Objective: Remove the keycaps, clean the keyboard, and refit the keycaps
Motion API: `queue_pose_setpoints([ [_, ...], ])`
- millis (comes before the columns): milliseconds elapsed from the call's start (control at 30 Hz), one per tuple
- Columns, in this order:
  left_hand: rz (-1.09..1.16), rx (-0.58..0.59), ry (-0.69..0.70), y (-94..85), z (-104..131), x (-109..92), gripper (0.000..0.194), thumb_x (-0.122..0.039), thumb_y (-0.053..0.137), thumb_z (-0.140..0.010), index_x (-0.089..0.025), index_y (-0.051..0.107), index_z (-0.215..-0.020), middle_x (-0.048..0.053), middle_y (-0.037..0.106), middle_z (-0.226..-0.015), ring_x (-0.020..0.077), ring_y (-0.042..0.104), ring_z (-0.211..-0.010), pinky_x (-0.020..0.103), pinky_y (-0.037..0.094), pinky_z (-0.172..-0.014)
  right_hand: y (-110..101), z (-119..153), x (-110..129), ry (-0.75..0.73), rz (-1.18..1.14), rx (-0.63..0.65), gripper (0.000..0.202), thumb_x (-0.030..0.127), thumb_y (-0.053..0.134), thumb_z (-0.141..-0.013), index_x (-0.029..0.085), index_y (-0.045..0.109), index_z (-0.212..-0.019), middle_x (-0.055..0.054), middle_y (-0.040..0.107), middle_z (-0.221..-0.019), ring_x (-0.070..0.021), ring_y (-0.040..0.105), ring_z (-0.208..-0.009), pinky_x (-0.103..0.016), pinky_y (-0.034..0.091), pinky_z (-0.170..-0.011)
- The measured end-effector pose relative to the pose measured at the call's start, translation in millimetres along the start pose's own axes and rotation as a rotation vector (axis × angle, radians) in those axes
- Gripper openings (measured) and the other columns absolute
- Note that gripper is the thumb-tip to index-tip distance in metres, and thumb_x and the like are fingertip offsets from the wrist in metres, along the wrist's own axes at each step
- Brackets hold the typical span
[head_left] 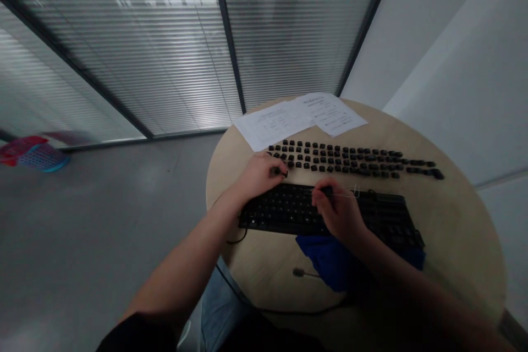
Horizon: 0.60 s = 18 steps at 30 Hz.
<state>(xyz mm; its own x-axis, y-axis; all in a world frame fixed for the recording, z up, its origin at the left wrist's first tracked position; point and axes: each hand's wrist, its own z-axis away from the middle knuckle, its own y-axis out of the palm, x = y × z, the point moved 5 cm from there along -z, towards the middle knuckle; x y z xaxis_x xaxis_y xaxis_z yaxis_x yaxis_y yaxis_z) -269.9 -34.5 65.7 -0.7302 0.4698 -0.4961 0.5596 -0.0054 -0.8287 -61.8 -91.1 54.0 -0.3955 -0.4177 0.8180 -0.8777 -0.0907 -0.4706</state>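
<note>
A black keyboard (284,206) lies across the round table, its right part bare of many keycaps. Behind it, loose black keycaps (338,160) stand in several rows. My left hand (262,175) is at the left end of the nearest row, fingers closed around a small black keycap (276,171). Over the middle of the keyboard, my right hand (339,210) grips a wire keycap puller (350,194); its thin wires stick out on both sides of the fist. My right hand and forearm hide part of the keyboard.
Printed papers (276,121) lie at the table's far edge. A blue cloth (330,264) is under the keyboard's near side, beside a small brush (299,273). A cable (297,312) runs along the near edge. On the floor at far left stands a basket (43,157).
</note>
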Motion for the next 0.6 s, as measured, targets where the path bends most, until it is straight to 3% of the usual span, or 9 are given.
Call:
queue_pose_setpoints([
  [100, -0.166, 0.043, -0.001, 21.1, -22.2, 8.5, 0.013, -0.016, 0.069, -0.078, -0.022, 0.075, -0.088, 0.003, 0.074, -0.087, 0.0228, 0.062, -0.092, 0.040, 0.046, -0.089, -4.2, 10.2, 3.7, -0.071, 0.089, 0.054, 0.014, 0.033, 0.054, -0.096, 0.023, 0.058, -0.087, 0.004, 0.060, -0.060, -0.0122, 0.054, -0.048, -0.024, 0.039, -0.052],
  [233, -0.289, 0.103, -0.020, 35.7, -29.1, 17.7, 0.013, -0.019, 0.068, -0.080, -0.024, 0.076, -0.090, 0.004, 0.073, -0.087, 0.0252, 0.062, -0.095, 0.042, 0.044, -0.090, -2.7, 23.2, 4.2, -0.130, 0.136, 0.099, 0.012, 0.029, 0.053, -0.095, 0.022, 0.058, -0.086, 0.002, 0.062, -0.065, -0.0127, 0.058, -0.052, -0.024, 0.040, -0.054],
  [467, -0.349, 0.143, -0.073, 38.3, -26.5, 27.6, 0.012, -0.024, 0.068, -0.081, -0.026, 0.076, -0.090, 0.004, 0.072, -0.089, 0.0283, 0.061, -0.101, 0.046, 0.040, -0.093, -4.9, 24.1, 0.5, -0.147, 0.120, 0.092, 0.012, 0.027, 0.054, -0.095, 0.022, 0.058, -0.086, 0.004, 0.058, -0.062, -0.0114, 0.054, -0.049, -0.023, 0.038, -0.052],
  [600, -0.313, 0.105, -0.069, 32.2, -25.6, 23.9, 0.011, -0.023, 0.070, -0.080, -0.025, 0.074, -0.090, 0.004, 0.074, -0.097, 0.0289, 0.060, -0.104, 0.047, 0.041, -0.094, -7.3, 24.4, -0.3, -0.136, 0.091, 0.081, 0.011, 0.026, 0.055, -0.094, 0.022, 0.059, -0.085, 0.004, 0.058, -0.062, -0.0106, 0.052, -0.049, -0.022, 0.038, -0.051],
])
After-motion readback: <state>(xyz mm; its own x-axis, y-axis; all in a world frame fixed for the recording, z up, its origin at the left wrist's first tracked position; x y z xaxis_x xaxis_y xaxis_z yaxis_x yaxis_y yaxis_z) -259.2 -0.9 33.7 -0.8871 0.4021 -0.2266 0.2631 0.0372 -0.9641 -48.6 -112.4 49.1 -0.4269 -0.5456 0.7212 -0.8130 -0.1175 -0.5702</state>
